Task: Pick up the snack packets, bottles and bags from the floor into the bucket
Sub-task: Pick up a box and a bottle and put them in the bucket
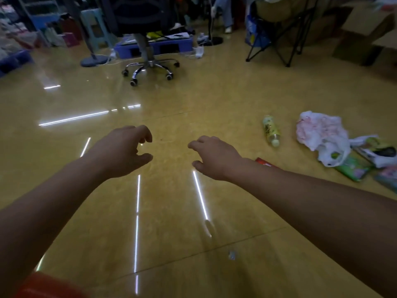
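Bottle (pixel 271 130) right of empty right grip (pixel 211 157), apart.

Two bare hands reach out over the glossy floor, the left hand (pixel 126 147) at about nine o'clock of the right hand (pixel 211 157), both empty with fingers loosely curled. One yellow-green bottle (pixel 271 130) lies on its side toward two o'clock. One crumpled white plastic bag (pixel 322 134) sits at its three o'clock. Snack packets are harder to count: one green packet (pixel 354 167), one white and green packet (pixel 378 150), one partly cut off at the frame edge (pixel 387 176), and one red packet (pixel 265 162) mostly hidden by the right forearm, making at least four. One wheeled office chair (pixel 148 39) stands at twelve o'clock, and one folding chair (pixel 279 39) at one o'clock.
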### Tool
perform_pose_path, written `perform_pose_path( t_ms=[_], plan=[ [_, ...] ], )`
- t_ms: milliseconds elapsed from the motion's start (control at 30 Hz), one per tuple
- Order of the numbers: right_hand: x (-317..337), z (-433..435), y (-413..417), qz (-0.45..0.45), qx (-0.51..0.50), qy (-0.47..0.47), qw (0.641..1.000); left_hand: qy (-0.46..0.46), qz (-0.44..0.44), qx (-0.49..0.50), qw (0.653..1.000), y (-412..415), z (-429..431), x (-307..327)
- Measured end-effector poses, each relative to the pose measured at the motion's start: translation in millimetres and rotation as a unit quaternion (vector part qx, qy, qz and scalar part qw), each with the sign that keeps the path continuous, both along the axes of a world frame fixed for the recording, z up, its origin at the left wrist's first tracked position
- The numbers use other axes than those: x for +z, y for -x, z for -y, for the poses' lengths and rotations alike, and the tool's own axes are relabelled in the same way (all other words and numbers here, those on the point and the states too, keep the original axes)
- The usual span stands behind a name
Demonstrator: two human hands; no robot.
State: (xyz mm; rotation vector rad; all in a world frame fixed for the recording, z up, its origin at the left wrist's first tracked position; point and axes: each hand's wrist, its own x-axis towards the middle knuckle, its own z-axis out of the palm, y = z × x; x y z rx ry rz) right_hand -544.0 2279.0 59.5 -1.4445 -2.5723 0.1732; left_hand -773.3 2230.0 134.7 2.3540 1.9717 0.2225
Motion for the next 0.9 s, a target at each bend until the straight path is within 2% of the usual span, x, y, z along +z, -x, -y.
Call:
perform_pose_path(
  t_ms=[467,667,900],
  plan=[
    [-32.8,14.8,-169.1,0.067,-0.175,0.071,0.980,0.074,-0.013,-0.130,0.989,-153.7,-80.5,-60.5],
    [-42.0,49.3,-243.0,0.096,-0.259,0.124,0.953,0.111,-0.044,-0.185,0.975,-217.0,-95.4,-87.6],
    [-62.5,120.7,-327.4,0.134,-0.355,0.196,0.904,0.146,-0.053,-0.224,0.962,-278.0,-110.3,-118.0]
  ],
)
